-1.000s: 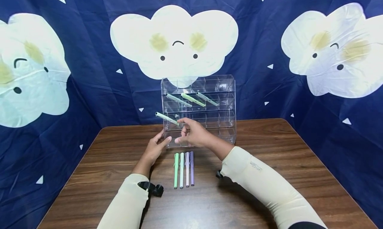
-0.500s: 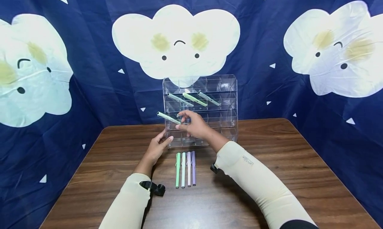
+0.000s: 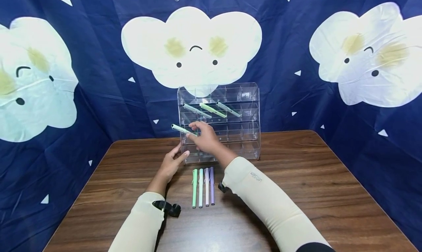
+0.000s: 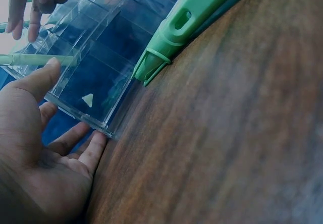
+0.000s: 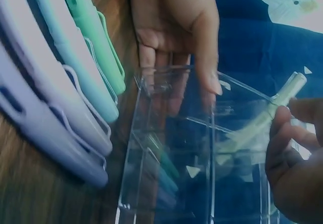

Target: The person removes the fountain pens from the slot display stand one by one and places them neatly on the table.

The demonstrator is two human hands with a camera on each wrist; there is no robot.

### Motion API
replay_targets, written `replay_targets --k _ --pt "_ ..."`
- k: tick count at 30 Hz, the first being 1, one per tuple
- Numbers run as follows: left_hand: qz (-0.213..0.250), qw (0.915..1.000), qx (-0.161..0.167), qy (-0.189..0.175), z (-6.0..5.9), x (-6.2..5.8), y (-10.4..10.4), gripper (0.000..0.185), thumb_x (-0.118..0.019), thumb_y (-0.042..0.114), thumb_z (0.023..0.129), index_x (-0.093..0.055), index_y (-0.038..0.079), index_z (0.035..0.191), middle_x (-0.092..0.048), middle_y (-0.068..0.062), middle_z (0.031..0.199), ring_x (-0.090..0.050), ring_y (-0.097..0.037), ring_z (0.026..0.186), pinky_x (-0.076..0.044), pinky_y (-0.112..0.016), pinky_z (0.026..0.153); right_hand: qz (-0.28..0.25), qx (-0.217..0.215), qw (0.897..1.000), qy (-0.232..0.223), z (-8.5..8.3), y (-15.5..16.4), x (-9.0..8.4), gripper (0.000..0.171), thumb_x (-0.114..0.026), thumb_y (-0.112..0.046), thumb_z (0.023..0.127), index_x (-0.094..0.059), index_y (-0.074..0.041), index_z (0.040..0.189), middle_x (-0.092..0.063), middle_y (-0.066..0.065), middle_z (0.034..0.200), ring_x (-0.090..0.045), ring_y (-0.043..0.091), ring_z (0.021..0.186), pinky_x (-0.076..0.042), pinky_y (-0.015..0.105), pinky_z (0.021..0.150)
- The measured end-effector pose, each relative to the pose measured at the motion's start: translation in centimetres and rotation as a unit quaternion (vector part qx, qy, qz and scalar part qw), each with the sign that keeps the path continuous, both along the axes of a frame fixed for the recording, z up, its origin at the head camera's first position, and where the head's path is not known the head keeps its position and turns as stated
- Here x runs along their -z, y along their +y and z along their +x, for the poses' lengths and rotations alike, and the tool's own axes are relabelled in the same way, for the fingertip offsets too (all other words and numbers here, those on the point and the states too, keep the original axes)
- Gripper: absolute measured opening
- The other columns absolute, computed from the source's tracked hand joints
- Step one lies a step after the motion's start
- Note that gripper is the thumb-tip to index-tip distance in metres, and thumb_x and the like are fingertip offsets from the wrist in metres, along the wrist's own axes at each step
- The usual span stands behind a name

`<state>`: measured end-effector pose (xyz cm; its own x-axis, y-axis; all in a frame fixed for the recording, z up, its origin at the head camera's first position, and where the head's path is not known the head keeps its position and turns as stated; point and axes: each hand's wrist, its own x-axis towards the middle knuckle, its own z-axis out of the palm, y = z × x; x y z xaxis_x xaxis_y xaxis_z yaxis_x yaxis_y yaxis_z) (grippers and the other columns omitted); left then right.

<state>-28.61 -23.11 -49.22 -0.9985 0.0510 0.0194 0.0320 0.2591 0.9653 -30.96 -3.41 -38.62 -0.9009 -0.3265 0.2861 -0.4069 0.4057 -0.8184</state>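
**Around the work area**

A dark wooden table (image 3: 313,193) stands in front of a navy blue backdrop (image 3: 283,43). The backdrop is printed with big white clouds with small faces: one in the middle (image 3: 191,47), one at the left (image 3: 33,83) and one at the right (image 3: 369,54). Small white triangles (image 3: 298,73) are scattered on the cloth. Some white writing at the top edge is cut off.
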Motion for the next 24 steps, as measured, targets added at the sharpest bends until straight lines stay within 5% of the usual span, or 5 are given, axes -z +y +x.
replay_targets --k 13,24 --pt "0.010 1.0000 0.001 -0.001 0.1 -0.2 0.2 0.071 -0.068 0.034 0.111 -0.035 0.024 0.173 -0.048 -0.023 0.169 -0.054 -0.040 0.151 -0.052 -0.054 0.119 -0.006 0.074 0.997 0.006 -0.3 -2.6 1.0 0.037 -0.076 -0.021 0.105 -0.070 -0.009 0.140 -0.070 0.012 0.136 -0.067 0.013 0.054 -0.059 0.024 0.052" --pt "0.011 0.9999 0.006 0.001 0.5 -0.4 0.2 0.069 -0.067 0.034 0.111 -0.037 0.026 0.172 -0.048 -0.020 0.170 -0.051 -0.040 0.154 -0.047 -0.056 0.123 -0.048 0.069 0.996 -0.032 -0.6 -3.4 1.8 0.032 -0.077 -0.021 0.105 -0.073 -0.011 0.135 -0.070 0.014 0.135 -0.064 0.011 0.052 -0.060 0.027 0.051"
